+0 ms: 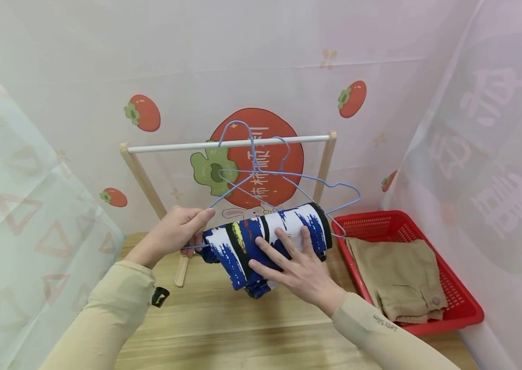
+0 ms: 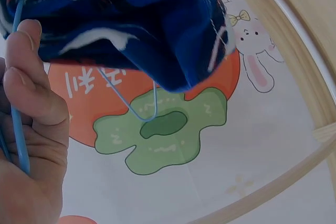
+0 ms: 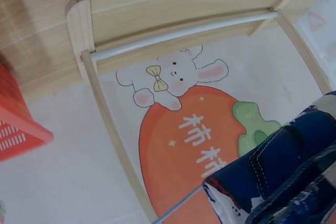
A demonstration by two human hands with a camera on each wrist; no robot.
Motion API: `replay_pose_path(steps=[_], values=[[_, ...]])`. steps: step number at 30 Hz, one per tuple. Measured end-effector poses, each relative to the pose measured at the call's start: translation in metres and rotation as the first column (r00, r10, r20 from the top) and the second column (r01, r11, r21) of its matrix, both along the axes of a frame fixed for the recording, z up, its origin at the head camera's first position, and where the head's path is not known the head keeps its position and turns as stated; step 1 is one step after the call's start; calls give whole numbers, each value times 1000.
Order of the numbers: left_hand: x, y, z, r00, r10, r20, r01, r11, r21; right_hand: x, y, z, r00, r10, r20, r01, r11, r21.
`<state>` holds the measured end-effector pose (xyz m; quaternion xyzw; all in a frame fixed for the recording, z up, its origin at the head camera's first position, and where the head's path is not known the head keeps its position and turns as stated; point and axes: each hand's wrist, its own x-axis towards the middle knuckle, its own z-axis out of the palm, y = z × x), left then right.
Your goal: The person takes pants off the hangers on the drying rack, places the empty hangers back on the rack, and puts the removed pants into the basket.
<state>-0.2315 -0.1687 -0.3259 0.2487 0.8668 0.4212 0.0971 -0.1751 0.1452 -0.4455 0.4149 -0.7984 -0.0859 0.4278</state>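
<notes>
My left hand (image 1: 175, 231) grips the left end of a blue wire hanger (image 1: 302, 176). A garment (image 1: 244, 247) patterned in blue, white and black, with a yellow streak, lies folded over the hanger's lower part. Across the garment's front my right hand (image 1: 302, 275) presses with fingers spread. In the left wrist view the wire (image 2: 20, 140) runs through the curled fingers, and a loose fold of the garment (image 2: 173, 35) hangs beside them. Stitched seams show on the garment (image 3: 283, 156) in the right wrist view. The front hanger's hook overlaps the rail in the head view.
Behind the garment stands a wooden rack with a white rail (image 1: 173, 148); a second blue hanger (image 1: 288, 149) hangs from it. At right, a red basket (image 1: 464, 311) holds folded khaki trousers (image 1: 395, 272). The wooden table (image 1: 205, 334) is bordered by printed cloth walls.
</notes>
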Motion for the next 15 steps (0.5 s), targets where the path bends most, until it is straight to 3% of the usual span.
replay_pose_path(steps=[7, 15], values=[[1, 2, 1, 1000, 4, -18, -4, 1000, -9, 0, -2, 9, 996, 87, 31, -88, 996, 2], [2, 5, -1, 999, -8, -39, 7, 1000, -24, 3, -4, 14, 996, 40, 76, -43, 998, 39]])
